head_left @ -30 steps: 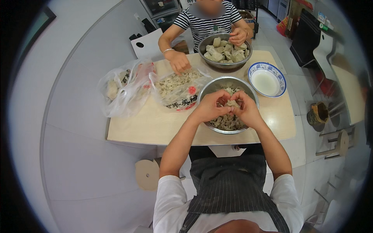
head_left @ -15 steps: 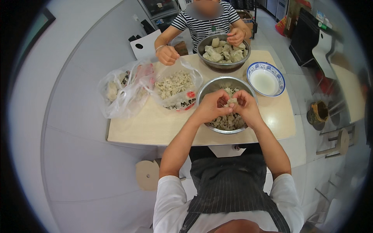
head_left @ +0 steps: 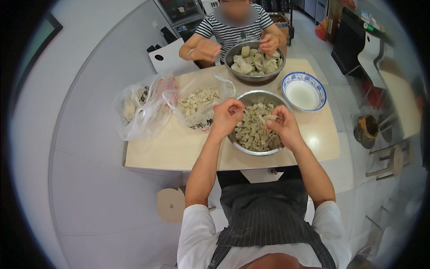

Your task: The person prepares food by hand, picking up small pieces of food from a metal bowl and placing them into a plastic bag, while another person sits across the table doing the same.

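A steel bowl (head_left: 262, 153) full of small, pale, torn bread-like pieces (head_left: 256, 133) stands near the table's front edge. Over its left rim is my left hand (head_left: 227, 117), thumb and fingertips pinched together; what they hold, if anything, is too small to make out. Above the bowl's right side, my right hand (head_left: 285, 127) pinches a pale torn piece (head_left: 270, 123) between thumb and fingers. The hands are apart, with the bowl's contents showing between them. Left of the bowl lies an open clear plastic bag (head_left: 215, 122) holding similar crumbled pieces (head_left: 199, 101).
Behind my bowl stands a second steel bowl (head_left: 255, 79) with larger pale chunks (head_left: 257, 62). A person in a striped top (head_left: 244, 35) has one hand at it. A blue-patterned bowl (head_left: 323, 96) of cloudy liquid sits at right. Another plastic bag (head_left: 145, 119) lies left.
My hands, together over the bowl before, have moved apart: the left to the left rim, the right slightly right. The other person's left-side hand has lifted away from the open bag.
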Demonstrator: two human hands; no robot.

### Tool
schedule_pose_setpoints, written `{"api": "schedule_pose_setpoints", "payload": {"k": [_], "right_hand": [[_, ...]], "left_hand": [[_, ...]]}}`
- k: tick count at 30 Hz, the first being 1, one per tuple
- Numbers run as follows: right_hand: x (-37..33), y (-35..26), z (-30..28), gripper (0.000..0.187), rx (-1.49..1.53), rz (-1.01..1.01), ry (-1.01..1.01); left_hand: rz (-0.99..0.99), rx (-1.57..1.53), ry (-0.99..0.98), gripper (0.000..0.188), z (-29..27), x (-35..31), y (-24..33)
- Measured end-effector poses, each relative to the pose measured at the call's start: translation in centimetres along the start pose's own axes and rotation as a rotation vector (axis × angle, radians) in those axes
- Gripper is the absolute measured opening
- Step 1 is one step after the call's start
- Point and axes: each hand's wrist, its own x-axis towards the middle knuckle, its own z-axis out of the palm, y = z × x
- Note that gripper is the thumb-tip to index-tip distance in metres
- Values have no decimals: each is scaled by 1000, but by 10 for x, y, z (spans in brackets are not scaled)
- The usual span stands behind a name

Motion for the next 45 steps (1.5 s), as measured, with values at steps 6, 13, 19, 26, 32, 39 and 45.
{"api": "schedule_pose_setpoints", "payload": {"k": [6,13,19,26,32,39,45], "right_hand": [[5,-4,4,29,-408,-127,-31],[6,-13,-1,25,-251,-71,-13],[8,-1,1,19,-264,-17,-45],[11,10,9,16,68,61,125],[15,0,-8,13,-24,76,163],[10,-5,0,13,-78,108,-115],[8,-3,2,8,-83,57,-92]], "left_hand": [[-58,-60,-312,16,21,-5,14],[78,127,-130,19,11,7,-4],[-70,-36,-353,19,19,-4,22],[324,-27,-192,15,23,-18,29],[253,152,-95,19,11,-17,36],[116,30,-249,22,26,-11,35],[215,164,-189,15,30,-11,31]]}}
